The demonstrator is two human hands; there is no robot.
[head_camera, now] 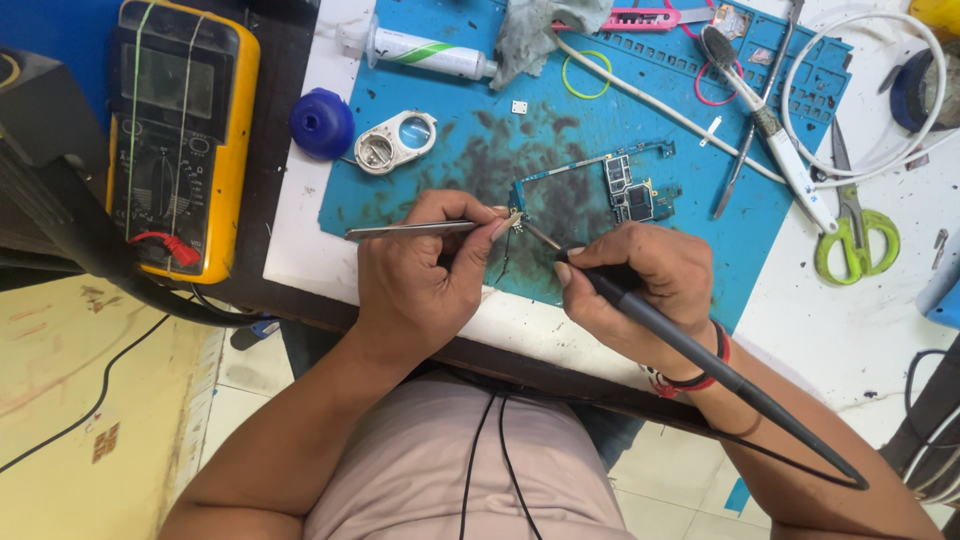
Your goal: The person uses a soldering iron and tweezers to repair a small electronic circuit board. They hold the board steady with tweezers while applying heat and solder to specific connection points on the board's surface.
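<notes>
The left hand [425, 275] pinches a pair of metal tweezers [420, 229], and their tips hold a small part at the lower left corner of the circuit board [625, 185]. The right hand [640, 290] is closed around the dark handle of a soldering iron [700, 360] like a pen, and its thin tip touches the same spot. The board lies flat on the blue work mat [420, 190], near the front edge of the white counter [860, 320].

I judge that a solder joint is being worked just now. The next move needs both hands very steady, with the part kept still.

Farther out are a yellow multimeter [180, 130], a white tube [430, 52] and green-handled scissors [858, 240].
</notes>
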